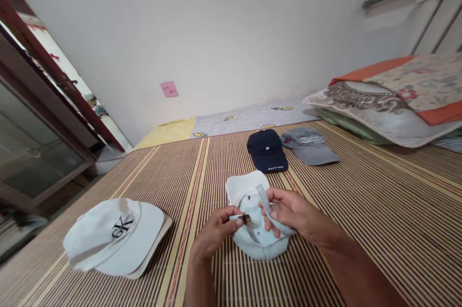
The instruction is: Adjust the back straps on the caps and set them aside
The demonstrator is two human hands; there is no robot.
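A pale blue cap (pixel 263 248) with a white brim (pixel 245 185) lies on the striped mat, its brim pointing away from me. My left hand (pixel 218 230) pinches the short strap end that carries a brass-coloured buckle (pixel 246 219). Between the thumb and fingers of my right hand (pixel 292 213) is the cap's loose adjusting strap (pixel 264 199), its free end standing up. Strap and buckle are apart from each other. Part of the cap's crown is hidden behind my right fingers.
White caps (pixel 104 235), one stacked on another, lie at the left. Beyond the pale blue cap are a navy cap (pixel 266 149) and a grey cap (pixel 309 146). Pillows (pixel 378 109) are piled at the right against the wall. The striped mat (pixel 195 191) covers the bed.
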